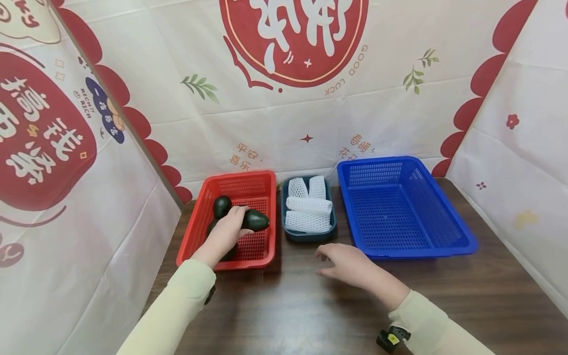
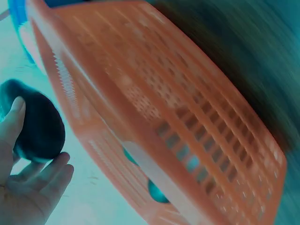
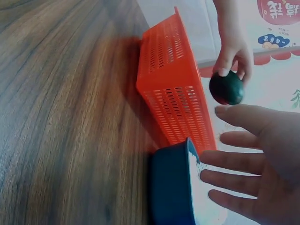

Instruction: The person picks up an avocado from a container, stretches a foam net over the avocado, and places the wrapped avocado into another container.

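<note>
In the head view my left hand grips a dark green avocado above the red basket. The left wrist view shows the thumb and fingers round that avocado, raised beside the basket's rim. Several more avocados lie in the basket, one avocado at its far left and others partly hidden under my hand. My right hand hovers over the table with fingers spread and holds nothing. Just beyond it is a dark teal tub of white foam net sleeves.
A blue basket with perforated sides stands on the right of the wooden table. Printed cloth hangs behind the containers and along both sides. The teal tub sits between the two baskets.
</note>
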Demonstrator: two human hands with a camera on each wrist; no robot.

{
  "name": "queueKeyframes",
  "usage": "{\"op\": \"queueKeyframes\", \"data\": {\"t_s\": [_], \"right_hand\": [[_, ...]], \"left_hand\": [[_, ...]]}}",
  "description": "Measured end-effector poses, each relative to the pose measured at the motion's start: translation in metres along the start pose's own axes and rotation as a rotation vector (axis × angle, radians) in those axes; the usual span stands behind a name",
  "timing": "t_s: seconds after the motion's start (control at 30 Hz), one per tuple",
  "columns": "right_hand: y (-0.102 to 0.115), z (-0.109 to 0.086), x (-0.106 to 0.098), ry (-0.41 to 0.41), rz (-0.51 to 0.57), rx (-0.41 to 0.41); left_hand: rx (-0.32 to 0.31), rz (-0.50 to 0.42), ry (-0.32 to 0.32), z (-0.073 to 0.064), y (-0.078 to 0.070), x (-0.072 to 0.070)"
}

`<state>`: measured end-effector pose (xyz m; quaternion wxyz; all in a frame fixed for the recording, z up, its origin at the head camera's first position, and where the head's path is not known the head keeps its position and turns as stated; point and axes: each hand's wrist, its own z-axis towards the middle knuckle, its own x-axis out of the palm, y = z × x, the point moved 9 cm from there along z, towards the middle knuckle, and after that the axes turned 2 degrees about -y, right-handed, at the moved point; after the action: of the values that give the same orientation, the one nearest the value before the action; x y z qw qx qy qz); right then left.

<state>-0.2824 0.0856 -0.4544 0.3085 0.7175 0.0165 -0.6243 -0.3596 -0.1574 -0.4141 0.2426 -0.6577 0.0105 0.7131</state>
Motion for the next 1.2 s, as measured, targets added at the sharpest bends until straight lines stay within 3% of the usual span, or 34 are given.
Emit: {"op": "queueKeyframes", "data": {"t_s": [0.1,0.23,0.47,0.73,0.93,1.2], "right_hand": [[0.001,0.001,-0.008,-0.092,0.03,-0.005],[0.001,0.0,-0.019,-0.238,0.125,0.009],[-0.002,0.001,-0.032,-0.403,0.428,0.023],[-0.003,0.002,-0.031,-0.426,0.659,0.049],[-0.011,0.001,-0.024,-0.452,0.769,0.099],[-0.028,-0.001,-0.013,-0.515,0.87,0.181]], "left_hand": [[-0.037,-0.077,-0.066,-0.001,-0.01,-0.006],[-0.084,-0.252,-0.144,-0.005,-0.026,-0.01],[-0.062,-0.476,-0.263,-0.017,-0.055,-0.007],[-0.069,-0.631,-0.356,-0.029,-0.078,0.018],[-0.133,-0.762,-0.378,-0.038,-0.088,0.04],[-0.172,-0.819,-0.407,-0.043,-0.096,0.054]]}}
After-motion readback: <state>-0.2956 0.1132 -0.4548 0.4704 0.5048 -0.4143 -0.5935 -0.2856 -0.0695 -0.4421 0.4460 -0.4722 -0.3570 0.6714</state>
